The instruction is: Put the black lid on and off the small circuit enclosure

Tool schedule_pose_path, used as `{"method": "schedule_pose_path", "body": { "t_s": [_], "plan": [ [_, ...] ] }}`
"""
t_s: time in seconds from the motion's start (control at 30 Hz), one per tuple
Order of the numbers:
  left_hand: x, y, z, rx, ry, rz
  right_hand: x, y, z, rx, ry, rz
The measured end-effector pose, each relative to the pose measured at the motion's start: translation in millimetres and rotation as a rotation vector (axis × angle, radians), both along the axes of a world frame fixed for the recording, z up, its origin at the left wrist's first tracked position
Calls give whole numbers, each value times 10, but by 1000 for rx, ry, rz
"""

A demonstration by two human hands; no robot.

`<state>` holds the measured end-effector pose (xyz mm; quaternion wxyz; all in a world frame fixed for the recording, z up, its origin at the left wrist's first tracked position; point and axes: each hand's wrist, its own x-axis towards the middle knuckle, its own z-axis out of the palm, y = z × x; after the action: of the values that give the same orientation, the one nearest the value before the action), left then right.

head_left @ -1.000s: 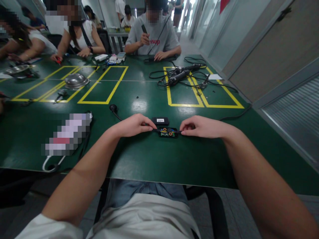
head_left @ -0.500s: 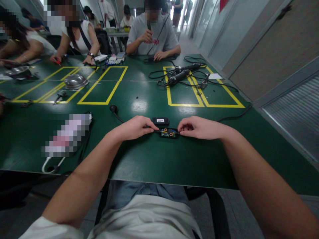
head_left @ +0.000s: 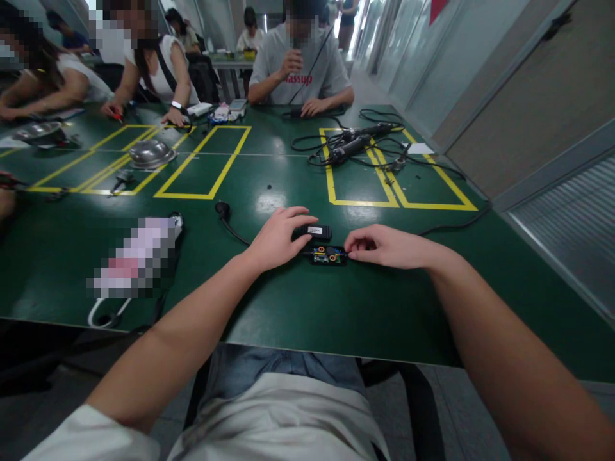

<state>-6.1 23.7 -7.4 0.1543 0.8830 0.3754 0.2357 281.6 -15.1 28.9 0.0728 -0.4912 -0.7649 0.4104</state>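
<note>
In the head view, the open case (head_left: 328, 255) lies on the green table (head_left: 336, 314) between the hands, its circuit board (head_left: 321, 260) and two round coils (head_left: 333, 258) facing up. The cover (head_left: 321, 232), black and ribbed with a white label (head_left: 315, 230), lies just beyond the case.

The left hand (head_left: 283, 238) is at the left end of the cover, thumb and fingers apart; whether it touches the cover, I cannot tell. The right hand (head_left: 377, 246) has its fingertips together, pinching the right cord (head_left: 451, 227) at the case's right end.

A plug (head_left: 222, 210) rests near the left hand, the left cord (head_left: 235, 232) running from it behind that hand. Further left lies a pixelated object (head_left: 139, 250). Beyond, yellow tape (head_left: 365, 204) marks out areas holding black tools (head_left: 350, 148) with tangled leads and a metal bowl (head_left: 152, 154). A co-worker (head_left: 312, 67) sits opposite, one hand raised.
</note>
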Motion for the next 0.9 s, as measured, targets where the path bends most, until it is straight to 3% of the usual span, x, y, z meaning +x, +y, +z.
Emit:
{"method": "schedule_pose_path", "body": {
  "t_s": [0.1,0.23,0.37,0.57,0.9],
  "plan": [
    [-11,49,-23,-69,47,-18,-2,4,-15,0,4,0],
    [-46,-28,98,-35,-34,-11,0,16,-28,-12,13,-5],
    [-56,-170,219,-55,-111,-127,1,25,-7,-42,23,9],
    [-10,-200,170,-122,84,-294,-3,22,7,-37,17,10],
    [13,-219,183,-134,120,-272,-8,14,-39,-14,9,-2]
  ]
}}
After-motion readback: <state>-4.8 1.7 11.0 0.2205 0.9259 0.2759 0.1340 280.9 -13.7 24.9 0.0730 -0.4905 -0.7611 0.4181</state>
